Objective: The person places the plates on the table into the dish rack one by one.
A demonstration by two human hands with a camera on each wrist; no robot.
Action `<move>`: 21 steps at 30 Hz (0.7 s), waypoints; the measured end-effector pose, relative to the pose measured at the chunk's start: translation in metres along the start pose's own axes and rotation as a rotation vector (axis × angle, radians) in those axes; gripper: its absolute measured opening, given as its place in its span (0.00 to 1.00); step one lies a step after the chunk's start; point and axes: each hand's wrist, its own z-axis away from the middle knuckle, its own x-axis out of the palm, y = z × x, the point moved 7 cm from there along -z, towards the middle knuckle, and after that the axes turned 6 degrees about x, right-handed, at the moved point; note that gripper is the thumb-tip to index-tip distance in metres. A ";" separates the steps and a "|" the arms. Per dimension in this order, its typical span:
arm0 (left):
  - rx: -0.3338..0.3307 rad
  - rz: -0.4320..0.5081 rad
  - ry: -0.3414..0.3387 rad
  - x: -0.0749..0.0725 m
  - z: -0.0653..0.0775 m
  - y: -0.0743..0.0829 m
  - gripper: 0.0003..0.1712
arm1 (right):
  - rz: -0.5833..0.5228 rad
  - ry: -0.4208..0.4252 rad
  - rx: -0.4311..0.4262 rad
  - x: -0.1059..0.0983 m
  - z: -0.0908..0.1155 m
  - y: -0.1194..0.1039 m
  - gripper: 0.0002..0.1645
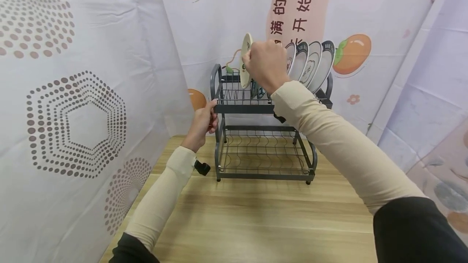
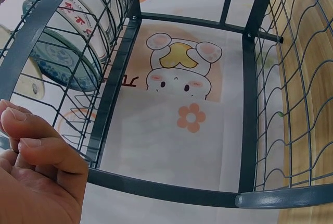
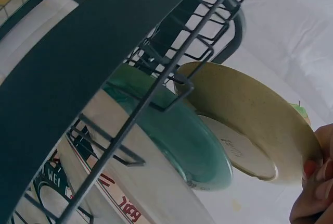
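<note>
My right hand [image 1: 268, 62] pinches the rim of a cream-yellow plate [image 3: 244, 114], which stands on edge over the left part of the upper tier. In the right wrist view the plate's underside shows, beside a green plate [image 3: 182, 135]. My left hand [image 1: 202, 123] grips the front left corner of the two-tier dark dish rack [image 1: 252, 109], thumb on top and fingers curled below. Several white plates with dark patterned rims [image 1: 325, 66] stand at the right of the upper tier, partly hidden behind my right hand and sleeve.
The rack's lower tier [image 1: 263, 151] is a wavy wire grid. Beneath the rack lies a light wooden tabletop [image 1: 256, 214]. Printed white curtains [image 1: 106, 31] hang close behind and at both sides. A dark wrist camera [image 1: 202, 167] sits by my left cuff.
</note>
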 end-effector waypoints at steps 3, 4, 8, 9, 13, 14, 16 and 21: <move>-0.007 -0.003 0.001 0.000 0.000 -0.001 0.32 | 0.068 -0.009 0.007 0.005 -0.002 -0.001 0.24; -0.009 -0.001 0.003 0.000 -0.001 -0.001 0.32 | 0.092 -0.012 0.009 0.008 -0.002 -0.001 0.24; -0.008 0.008 0.004 0.000 -0.001 -0.001 0.32 | 0.170 -0.035 0.013 0.018 -0.002 -0.003 0.24; -0.008 0.011 0.006 -0.001 -0.001 -0.001 0.32 | 0.175 -0.044 0.012 0.020 -0.002 -0.004 0.24; -0.013 0.013 0.011 0.000 0.000 -0.001 0.32 | 0.173 -0.077 0.011 0.030 0.002 -0.004 0.24; -0.012 0.012 0.012 0.000 0.000 -0.001 0.32 | 0.169 -0.084 0.010 0.033 0.004 -0.004 0.24; -0.008 0.008 0.010 0.001 0.001 -0.001 0.32 | 0.174 -0.107 0.022 0.037 0.005 -0.003 0.23; 0.002 0.007 0.015 0.000 0.001 -0.002 0.32 | 0.230 -0.167 0.050 0.046 0.006 -0.003 0.22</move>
